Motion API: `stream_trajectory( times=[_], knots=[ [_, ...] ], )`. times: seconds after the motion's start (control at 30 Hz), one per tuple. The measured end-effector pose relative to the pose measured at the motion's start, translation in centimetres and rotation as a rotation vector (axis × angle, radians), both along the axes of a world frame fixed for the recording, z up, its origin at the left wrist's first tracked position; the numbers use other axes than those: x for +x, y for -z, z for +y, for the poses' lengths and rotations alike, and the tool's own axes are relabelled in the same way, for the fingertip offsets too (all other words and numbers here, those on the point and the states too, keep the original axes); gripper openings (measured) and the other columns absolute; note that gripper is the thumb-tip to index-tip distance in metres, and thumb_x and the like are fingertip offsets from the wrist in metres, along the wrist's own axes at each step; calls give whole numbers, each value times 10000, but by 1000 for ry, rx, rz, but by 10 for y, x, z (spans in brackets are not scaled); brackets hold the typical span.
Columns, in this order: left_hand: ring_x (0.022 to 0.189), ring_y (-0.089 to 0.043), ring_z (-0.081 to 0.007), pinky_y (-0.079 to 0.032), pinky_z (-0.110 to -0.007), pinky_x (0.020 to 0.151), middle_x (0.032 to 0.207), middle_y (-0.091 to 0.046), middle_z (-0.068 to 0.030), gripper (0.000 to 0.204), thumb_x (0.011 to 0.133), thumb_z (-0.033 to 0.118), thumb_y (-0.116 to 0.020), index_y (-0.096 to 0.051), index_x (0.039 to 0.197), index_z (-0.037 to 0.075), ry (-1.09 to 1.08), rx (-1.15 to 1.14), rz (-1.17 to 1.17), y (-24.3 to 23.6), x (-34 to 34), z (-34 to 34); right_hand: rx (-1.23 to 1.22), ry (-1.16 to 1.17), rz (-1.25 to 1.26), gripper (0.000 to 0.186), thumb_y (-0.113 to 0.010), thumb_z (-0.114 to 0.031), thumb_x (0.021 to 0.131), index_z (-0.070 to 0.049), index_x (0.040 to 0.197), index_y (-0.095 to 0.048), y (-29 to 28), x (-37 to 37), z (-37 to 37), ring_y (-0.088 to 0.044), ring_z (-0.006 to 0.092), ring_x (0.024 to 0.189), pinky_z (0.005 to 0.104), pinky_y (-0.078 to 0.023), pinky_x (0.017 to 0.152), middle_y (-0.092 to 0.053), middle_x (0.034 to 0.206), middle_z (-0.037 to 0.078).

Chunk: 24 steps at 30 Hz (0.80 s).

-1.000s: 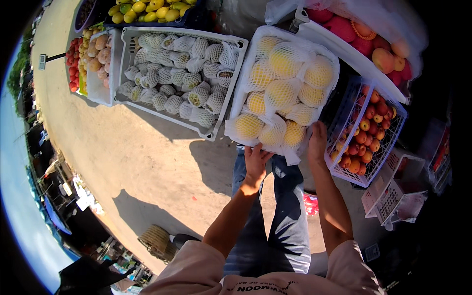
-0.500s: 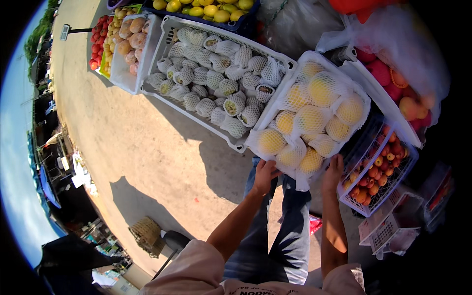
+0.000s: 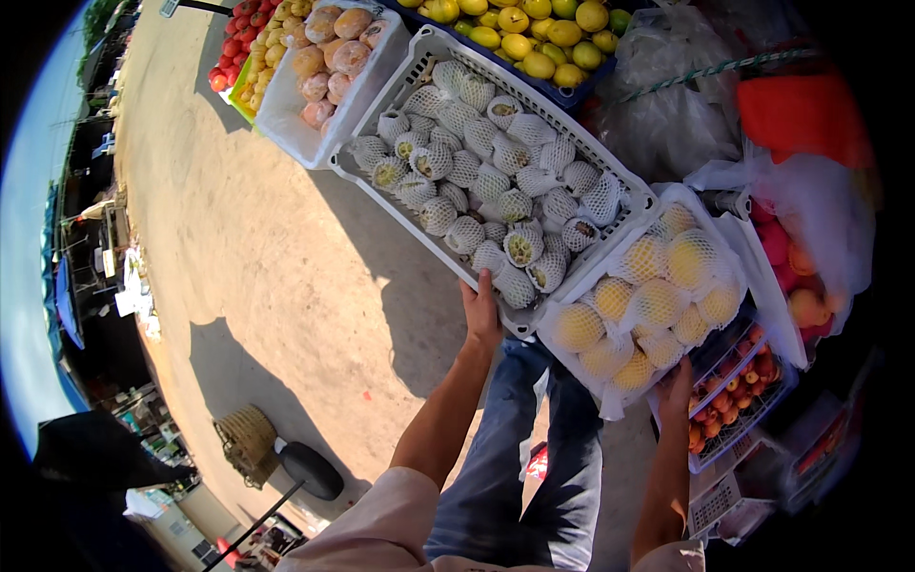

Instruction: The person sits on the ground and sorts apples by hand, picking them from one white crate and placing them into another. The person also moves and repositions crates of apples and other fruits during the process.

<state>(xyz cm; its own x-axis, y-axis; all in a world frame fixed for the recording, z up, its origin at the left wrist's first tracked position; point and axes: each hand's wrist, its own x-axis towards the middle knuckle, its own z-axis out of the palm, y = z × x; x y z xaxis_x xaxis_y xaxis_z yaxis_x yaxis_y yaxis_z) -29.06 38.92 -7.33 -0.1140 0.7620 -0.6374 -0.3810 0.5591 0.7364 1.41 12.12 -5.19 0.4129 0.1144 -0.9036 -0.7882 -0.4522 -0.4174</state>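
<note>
My left hand point(image 3: 481, 310) grips the near rim of a long white slatted crate point(image 3: 419, 238) filled with pale fruits in white foam nets point(image 3: 496, 181). To its right my right hand point(image 3: 675, 381) holds the near edge of a smaller white box point(image 3: 577, 372) of large yellow fruits in foam nets point(image 3: 658, 286). The box sits tilted, pressed against the long crate's corner. Both forearms reach up from the lower edge, over my blue trousers point(image 3: 534, 477).
A white crate of brownish round fruit point(image 3: 329, 57), red fruit point(image 3: 233, 57) and a blue crate of yellow-green citrus point(image 3: 524, 29) stand further back. Plastic bags point(image 3: 667, 114) and a wire basket of small red fruit point(image 3: 739, 391) crowd the right. Sandy ground point(image 3: 286, 286) and a woven basket point(image 3: 248, 434) lie left.
My left hand has left the box of yellow fruit and moved left onto the long crate's rim. The box has shifted right and lower in view; my right hand stays on it.
</note>
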Motion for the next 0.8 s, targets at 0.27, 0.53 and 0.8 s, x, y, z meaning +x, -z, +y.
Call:
stream_trajectory(
  times=[0.27,0.53,0.8],
  knots=[
    [1009,-597,-159,-482,-290,870,1163,-610,-61,387,929,12,-503,-494,1316,27,-201,80,75,-1,17,7,51,-36,51,541,-467,-535,918,-170,1316,-496,2,-4,-12,-493,246,1149,432,-382,977,-549,1302,57],
    [975,-598,-145,-482,-280,839,1112,-625,-37,359,888,-16,-512,-546,1245,7,-257,82,85,1,20,13,30,-16,14,475,-456,-493,946,-157,1276,-518,-4,-16,-10,-529,184,1031,379,-405,925,-583,1209,36],
    [1232,-470,-209,-385,-413,987,1349,-477,-81,427,931,246,-516,-386,1307,89,-129,-113,106,-21,-1,-77,58,-45,17,278,-503,-365,918,-162,1093,-576,-7,-6,-3,-595,143,823,382,-489,767,-657,980,1]
  ],
)
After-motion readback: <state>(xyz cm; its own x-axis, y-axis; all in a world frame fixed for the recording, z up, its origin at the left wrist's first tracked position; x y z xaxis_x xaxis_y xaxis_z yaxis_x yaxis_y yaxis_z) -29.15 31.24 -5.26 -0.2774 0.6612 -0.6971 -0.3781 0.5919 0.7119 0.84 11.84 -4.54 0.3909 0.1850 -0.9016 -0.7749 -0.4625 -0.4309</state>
